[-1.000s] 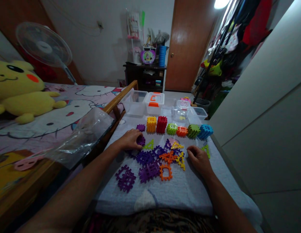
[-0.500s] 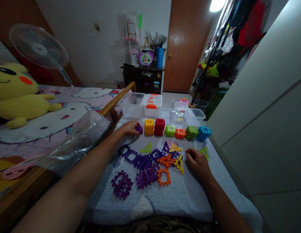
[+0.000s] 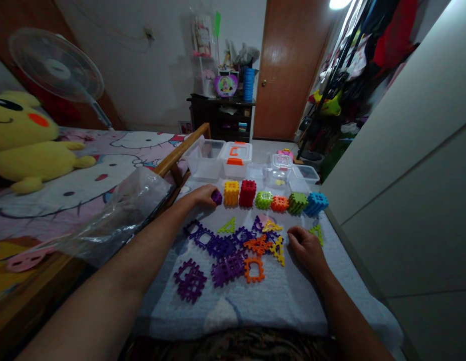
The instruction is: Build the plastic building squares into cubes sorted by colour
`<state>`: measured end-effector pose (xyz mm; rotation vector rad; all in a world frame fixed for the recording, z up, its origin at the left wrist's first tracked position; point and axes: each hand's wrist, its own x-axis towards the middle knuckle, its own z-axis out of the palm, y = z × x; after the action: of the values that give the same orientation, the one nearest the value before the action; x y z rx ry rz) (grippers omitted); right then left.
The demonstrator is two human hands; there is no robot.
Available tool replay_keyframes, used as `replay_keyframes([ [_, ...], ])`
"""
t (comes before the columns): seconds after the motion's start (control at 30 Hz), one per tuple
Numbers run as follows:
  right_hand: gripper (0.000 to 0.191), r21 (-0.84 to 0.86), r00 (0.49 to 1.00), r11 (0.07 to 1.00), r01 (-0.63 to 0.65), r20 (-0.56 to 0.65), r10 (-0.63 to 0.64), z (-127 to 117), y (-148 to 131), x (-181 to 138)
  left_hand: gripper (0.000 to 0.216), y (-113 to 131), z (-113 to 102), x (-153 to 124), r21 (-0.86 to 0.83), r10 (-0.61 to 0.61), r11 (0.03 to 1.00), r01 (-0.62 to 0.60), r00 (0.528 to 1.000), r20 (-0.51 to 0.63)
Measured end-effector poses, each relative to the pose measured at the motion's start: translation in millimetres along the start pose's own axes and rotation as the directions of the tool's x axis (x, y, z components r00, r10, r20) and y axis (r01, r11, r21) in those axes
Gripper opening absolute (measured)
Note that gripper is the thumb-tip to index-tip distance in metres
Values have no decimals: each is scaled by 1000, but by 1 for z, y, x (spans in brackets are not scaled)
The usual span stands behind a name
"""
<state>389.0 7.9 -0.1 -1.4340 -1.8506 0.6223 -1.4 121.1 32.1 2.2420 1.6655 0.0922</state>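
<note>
My left hand (image 3: 205, 195) is closed around purple building tiles (image 3: 217, 197) at the left end of a row of stacks. To their right stand a yellow stack (image 3: 231, 193), a red stack (image 3: 247, 193), then light green, orange, green and blue ones (image 3: 316, 203). My right hand (image 3: 303, 244) rests on the cloth with its fingers curled; what they hold, if anything, is hidden. Beside it lie a yellow triangular tile (image 3: 278, 249) and a green triangle (image 3: 316, 234). Loose purple tiles (image 3: 229, 269), dark blue tiles (image 3: 221, 246) and an orange square tile (image 3: 254, 269) spread between my arms.
Clear plastic bins (image 3: 205, 158) and an orange-latched box (image 3: 236, 159) stand behind the row. At the left are a wooden rail (image 3: 184, 150), a plastic bag (image 3: 124, 215) and a bed with a yellow plush toy (image 3: 30, 155). A white cabinet (image 3: 409, 200) borders the right.
The view has tilted slightly. My left hand stays on the purple tiles at the row's left end, and my right hand keeps its place on the cloth.
</note>
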Motion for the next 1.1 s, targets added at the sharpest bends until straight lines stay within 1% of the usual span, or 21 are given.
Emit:
replay_keyframes([
  [0.07, 21, -7, 1000, 1000, -1, 0, 1, 0, 1, 0, 44, 0, 0, -2, 1, -6, 1000, 6, 1000, -21],
  [0.13, 22, -16, 1000, 1000, -6, 3, 6, 0, 1, 0, 64, 3, -2, -8, 13, -9, 1000, 10, 997, -78],
  [0.2, 23, -24, 1000, 1000, -10, 6, 10, 0, 2, 0, 81, 8, -6, -22, 30, -1, 1000, 5, 990, -144],
  [0.23, 23, -28, 1000, 1000, -10, 8, 10, 0, 2, 0, 85, 11, -9, -32, 36, 10, 999, -4, 986, -166],
  [0.27, 23, -32, 1000, 999, -7, 12, 7, 0, 2, 0, 84, 14, -12, -44, 38, 20, 999, -13, 984, -177],
  [0.3, 23, -36, 1000, 999, -3, 16, 3, 0, 2, 0, 80, 18, -16, -58, 37, 33, 999, -26, 983, -181],
  [0.33, 22, -41, 1000, 999, 3, 20, -2, 0, 2, 0, 72, 22, -18, -73, 32, 70, 997, -65, 981, -181],
  [0.4, 23, -50, 1000, 999, 12, 23, -11, -1, 2, 0, 55, 31, -22, -107, 9, 144, 990, -144, 981, -132],
  [0.47, 24, -60, 1000, 998, 17, 22, -15, -1, 2, 0, 43, 40, -21, -143, -44, 168, 984, -170, 984, -56],
  [0.57, 25, -71, 1000, 997, 23, 22, -22, -1, 1, 0, 41, 54, -9, -187, -133, 132, 984, -123, 989, 61],
  [0.67, 25, -73, 1000, 997, 23, 13, -23, -1, 0, 1, 51, 65, 11, -214, -152, 71, 987, -53, 991, 112],
  [0.77, 26, -71, 1000, 997, 23, 5, -22, -1, 0, 1, 72, 71, 30, -225, -132, 43, 991, -32, 995, 87],
  [0.83, 26, -71, 1000, 997, 23, 6, -23, -1, 0, 1, 77, 73, 37, -226, -124, 33, 992, -24, 997, 66],
  [0.9, 27, -70, 1000, 997, 20, 11, -20, -1, 1, 1, 71, 72, 41, -225, -123, 35, 992, -28, 998, 58],
  [1.03, 27, -80, 1000, 997, 19, 18, -18, -1, 3, 1, 49, 66, 43, -219, -146, 93, 985, -87, 995, 31],
  [1.1, 26, -88, 1000, 996, 22, 19, -20, -1, 3, 1, 44, 61, 43, -216, -152, 105, 983, -102, 994, 9],
])
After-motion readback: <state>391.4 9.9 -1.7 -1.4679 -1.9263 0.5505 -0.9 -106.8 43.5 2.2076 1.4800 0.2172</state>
